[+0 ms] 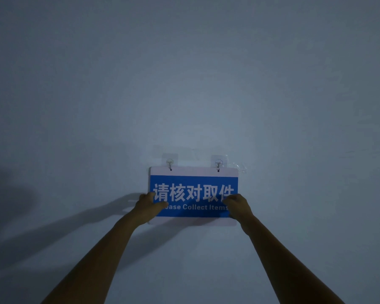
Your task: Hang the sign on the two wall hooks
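Observation:
A rectangular sign point(193, 178), blue with white Chinese characters and the words "Collect Items", lies flat against the wall. Its white top strip has two small holes, and each hole sits on a metal wall hook: the left hook point(169, 163) and the right hook point(218, 164), both on clear adhesive pads. My left hand point(148, 204) grips the sign's lower left edge, thumb on its front. My right hand point(237, 205) grips the lower right edge the same way. Both hands hide the sign's lower corners.
The plain pale wall point(184, 84) fills the view in dim light. Shadows of my arms fall to the left of the sign. A scrap of clear film point(237, 166) sticks to the wall beside the right hook.

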A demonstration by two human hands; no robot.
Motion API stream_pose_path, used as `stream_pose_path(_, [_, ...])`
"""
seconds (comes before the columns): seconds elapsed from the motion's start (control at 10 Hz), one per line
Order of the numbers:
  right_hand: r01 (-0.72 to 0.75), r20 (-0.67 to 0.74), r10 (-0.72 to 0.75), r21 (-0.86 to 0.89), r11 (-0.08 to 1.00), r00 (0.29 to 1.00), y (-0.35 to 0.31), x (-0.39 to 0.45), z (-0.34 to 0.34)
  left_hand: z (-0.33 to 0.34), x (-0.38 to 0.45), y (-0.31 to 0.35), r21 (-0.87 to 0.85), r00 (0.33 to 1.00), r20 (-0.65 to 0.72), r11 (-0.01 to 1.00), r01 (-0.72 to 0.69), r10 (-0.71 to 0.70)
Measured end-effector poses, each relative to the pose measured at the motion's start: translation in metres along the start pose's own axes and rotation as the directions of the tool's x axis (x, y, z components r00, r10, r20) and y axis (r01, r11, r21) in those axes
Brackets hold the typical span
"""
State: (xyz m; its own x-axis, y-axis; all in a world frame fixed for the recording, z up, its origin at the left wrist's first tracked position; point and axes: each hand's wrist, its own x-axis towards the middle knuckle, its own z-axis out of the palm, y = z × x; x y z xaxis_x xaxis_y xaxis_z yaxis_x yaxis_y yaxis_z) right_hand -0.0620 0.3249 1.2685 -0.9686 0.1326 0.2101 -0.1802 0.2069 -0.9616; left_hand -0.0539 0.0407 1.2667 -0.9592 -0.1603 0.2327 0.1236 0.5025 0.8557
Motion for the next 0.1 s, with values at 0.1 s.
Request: stream_pose_path(0.1, [0.015,-0.012,-0.015,0.015,1.0,1.0,-0.003,-0.0014,0.0014,0.0014,-0.0048,0.0023,-0.048,1.0,-0.01,0.999,-0.02,0.02])
